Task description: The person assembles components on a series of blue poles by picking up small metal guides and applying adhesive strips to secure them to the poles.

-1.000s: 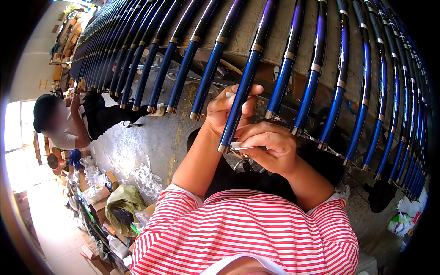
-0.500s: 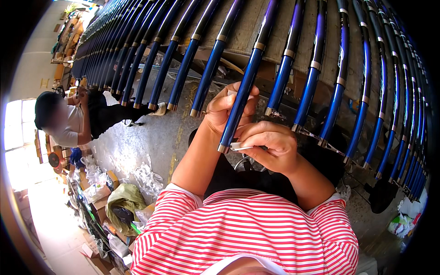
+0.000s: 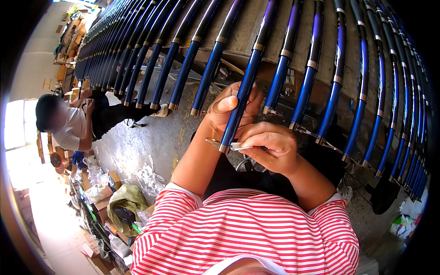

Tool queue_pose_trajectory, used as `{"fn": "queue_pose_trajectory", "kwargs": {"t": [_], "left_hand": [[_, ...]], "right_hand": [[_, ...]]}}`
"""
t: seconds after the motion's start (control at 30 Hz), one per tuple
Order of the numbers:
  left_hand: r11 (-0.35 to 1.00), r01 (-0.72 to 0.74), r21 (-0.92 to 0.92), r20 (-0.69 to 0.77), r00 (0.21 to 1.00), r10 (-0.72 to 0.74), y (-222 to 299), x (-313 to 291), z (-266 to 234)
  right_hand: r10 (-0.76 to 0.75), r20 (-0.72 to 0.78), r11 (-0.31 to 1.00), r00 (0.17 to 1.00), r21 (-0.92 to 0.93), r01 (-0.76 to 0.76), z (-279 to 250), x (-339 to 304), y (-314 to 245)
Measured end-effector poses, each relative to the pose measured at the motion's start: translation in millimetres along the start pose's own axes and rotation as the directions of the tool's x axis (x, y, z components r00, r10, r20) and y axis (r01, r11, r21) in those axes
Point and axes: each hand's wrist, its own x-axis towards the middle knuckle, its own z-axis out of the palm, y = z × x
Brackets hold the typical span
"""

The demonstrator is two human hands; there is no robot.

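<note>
A blue fishing rod (image 3: pixel 247 82) with a metal-coloured end cap slopes toward me from the row of rods. Behind its lower part, my left hand (image 3: pixel 223 109) is closed round it, thumb against the tube's left side; the rod hides part of the fingers. Beside the end cap, my right hand (image 3: pixel 272 143) pinches a small flat whitish piece (image 3: pixel 240 147) that reaches the rod's right side. A thin gold-coloured metal piece (image 3: pixel 212 141) sticks out left of the end cap; what it joins is hidden.
Similar blue rods (image 3: pixel 207 78) hang over the bench edge (image 3: pixel 261 23) on both sides. Thin metal pieces (image 3: pixel 305 130) dangle at some right-hand rod ends. Another person (image 3: pixel 75 121) works at the far left. Boxes, plastic bags and a green bundle (image 3: pixel 124 206) lie at the lower left.
The gold-coloured piece now shows left of the rod end. My left thumb has shifted to lie against the tube, and a pale bit by its fingers no longer shows. My right hand barely moved.
</note>
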Motion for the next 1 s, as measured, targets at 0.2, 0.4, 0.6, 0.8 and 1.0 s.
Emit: {"fn": "queue_pose_trajectory", "kwargs": {"t": [0.2,0.4,0.6,0.8,1.0], "left_hand": [[1.0,0.023,-0.015,0.012,1.0,-0.023,0,3,4],[0.997,0.047,-0.056,0.061,0.997,-0.043,1,7,2],[0.997,0.071,-0.033,0.013,0.997,-0.071,6,4,10],[0.986,0.003,-0.168,0.041,0.999,0.004,-1,5,1],[0.898,-0.127,-0.422,0.095,0.978,0.183,-7,25,-11]], "right_hand": [[0.046,-0.009,0.998,0.999,0.039,-0.045,0,-2,-1],[0.02,-0.031,0.999,0.999,0.033,-0.018,1,-1,-2],[0.037,-0.004,0.999,0.999,-0.003,-0.037,1,2,-5],[0.02,-0.163,0.999,0.986,-0.034,-0.026,4,-5,-5],[-0.074,-0.156,0.996,0.985,-0.056,0.066,-2,-14,-14]]}}
